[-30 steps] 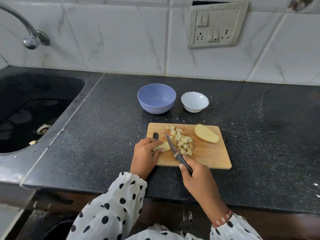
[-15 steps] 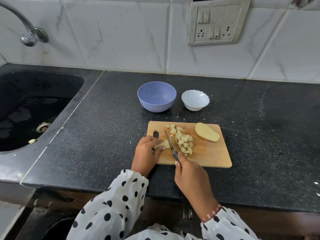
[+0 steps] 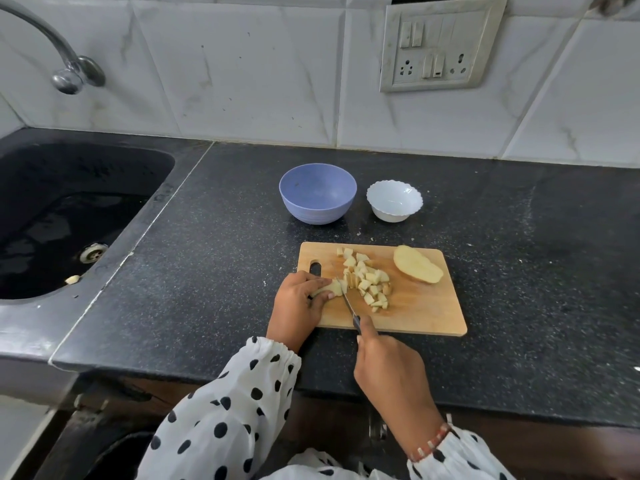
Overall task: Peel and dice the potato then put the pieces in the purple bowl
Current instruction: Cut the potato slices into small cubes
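A wooden cutting board (image 3: 426,313) lies on the black counter. My left hand (image 3: 299,299) pinches a peeled potato piece (image 3: 330,288) at the board's left side. My right hand (image 3: 388,372) grips a knife (image 3: 348,303) whose blade stands against the right end of that piece. Several diced potato cubes (image 3: 369,280) lie in a heap in the middle of the board. A peeled potato half (image 3: 417,269) rests flat side down at the board's far right corner. The purple bowl (image 3: 317,192) stands behind the board with nothing in it.
A small white scalloped bowl (image 3: 394,200) stands to the right of the purple bowl. A dark sink (image 3: 62,216) with a tap (image 3: 65,69) lies to the left. A switch and socket plate (image 3: 440,46) is on the tiled wall. Small potato crumbs dot the counter.
The knife has drawn back toward me and my right hand has slid off the board's near edge. My left hand stays on the potato piece. The camera has tilted slightly.
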### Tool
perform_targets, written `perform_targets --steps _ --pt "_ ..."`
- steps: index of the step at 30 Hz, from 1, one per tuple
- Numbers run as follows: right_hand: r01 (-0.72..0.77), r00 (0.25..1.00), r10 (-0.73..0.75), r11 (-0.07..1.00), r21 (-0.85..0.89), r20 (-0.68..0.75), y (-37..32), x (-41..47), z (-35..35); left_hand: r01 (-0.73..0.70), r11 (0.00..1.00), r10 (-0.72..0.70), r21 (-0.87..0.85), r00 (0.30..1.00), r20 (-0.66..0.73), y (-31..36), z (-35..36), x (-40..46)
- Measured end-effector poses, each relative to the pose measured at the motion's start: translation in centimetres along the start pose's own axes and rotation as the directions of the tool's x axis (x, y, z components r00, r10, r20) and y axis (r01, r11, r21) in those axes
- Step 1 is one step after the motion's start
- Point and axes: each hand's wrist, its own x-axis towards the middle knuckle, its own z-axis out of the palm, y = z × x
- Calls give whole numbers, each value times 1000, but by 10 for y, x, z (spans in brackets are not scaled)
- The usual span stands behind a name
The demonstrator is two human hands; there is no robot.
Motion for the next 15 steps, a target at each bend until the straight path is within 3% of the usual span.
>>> perform_targets --steps 15 --pt "-51 995 71 972 228 -77 1 4 -10 34 999 -34 -32 999 4 2 -4 -1"
